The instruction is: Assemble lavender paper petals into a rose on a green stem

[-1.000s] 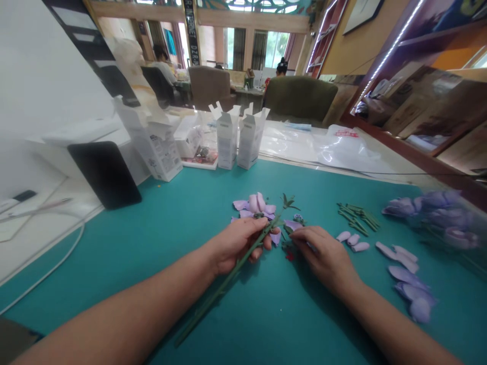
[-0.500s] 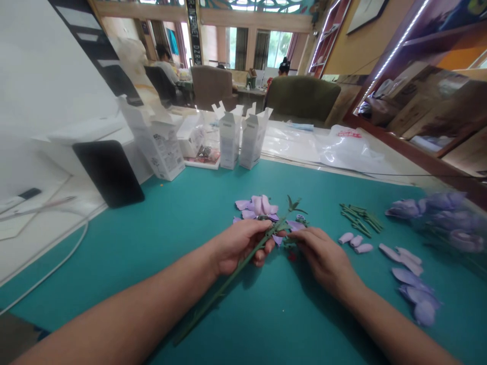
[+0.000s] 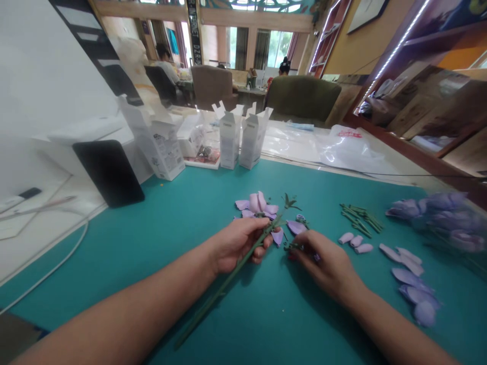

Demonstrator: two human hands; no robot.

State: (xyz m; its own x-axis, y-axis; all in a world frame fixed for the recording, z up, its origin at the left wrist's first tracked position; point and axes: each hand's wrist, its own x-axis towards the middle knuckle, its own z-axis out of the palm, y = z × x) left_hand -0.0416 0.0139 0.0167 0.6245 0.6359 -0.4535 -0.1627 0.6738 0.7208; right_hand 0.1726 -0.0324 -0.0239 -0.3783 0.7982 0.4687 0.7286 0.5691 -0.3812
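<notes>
My left hand [image 3: 238,246] is closed round a long green flower stem [image 3: 216,300], which slants from the lower left up to a leafy tip beyond the fingers. Just past that hand lies a pale purple flower head [image 3: 257,202] with loose petals around it. My right hand [image 3: 331,261] is low over the mat to the right, thumb and fingers pinched at a small dark green piece [image 3: 292,247]. One loose purple petal [image 3: 296,227] lies beyond its fingertips, and another petal [image 3: 277,236] is between the hands.
At the right of the green mat [image 3: 114,284] lie short green stem pieces [image 3: 359,219], pink buds [image 3: 356,241], purple petals [image 3: 416,294] and wrapped purple flowers [image 3: 445,220]. White boxes [image 3: 229,139], a black tablet-like panel [image 3: 109,173] and clear plastic bags [image 3: 352,147] stand or lie farther back.
My right hand has drawn slightly back from the stem, toward me, with the small green piece at its fingertips. The left hand still grips the stem, barely shifted.
</notes>
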